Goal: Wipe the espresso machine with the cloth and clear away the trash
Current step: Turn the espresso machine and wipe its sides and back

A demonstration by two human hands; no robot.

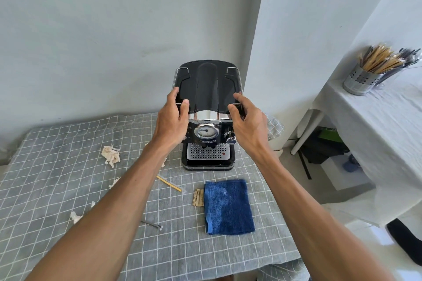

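**Both hands on the espresso machine, cloth lying flat**

The black and chrome espresso machine stands near the far right corner of the table covered in grey cloth with a white grid. A small nameplate sits under its one round pressure gauge, but the writing is too small to read. One chrome knob sits right of the gauge, and a perforated metal drip tray lies at the base.

The left hand clasps the machine's top left front corner, thumb on the black lid and fingers down the side. The right hand grips the top right front corner the same way.

One folded blue terry cloth lies flat in front of the machine, toward the table's right edge. A small brown paper packet touches the cloth's left edge; its print cannot be made out.

Trash is scattered across the table's left half: one large crumpled cream paper wad and at least two smaller scraps, one yellow stick, and one grey metal piece near the left forearm.

On a white-draped side table to the right, one perforated metal holder holds many sticks.
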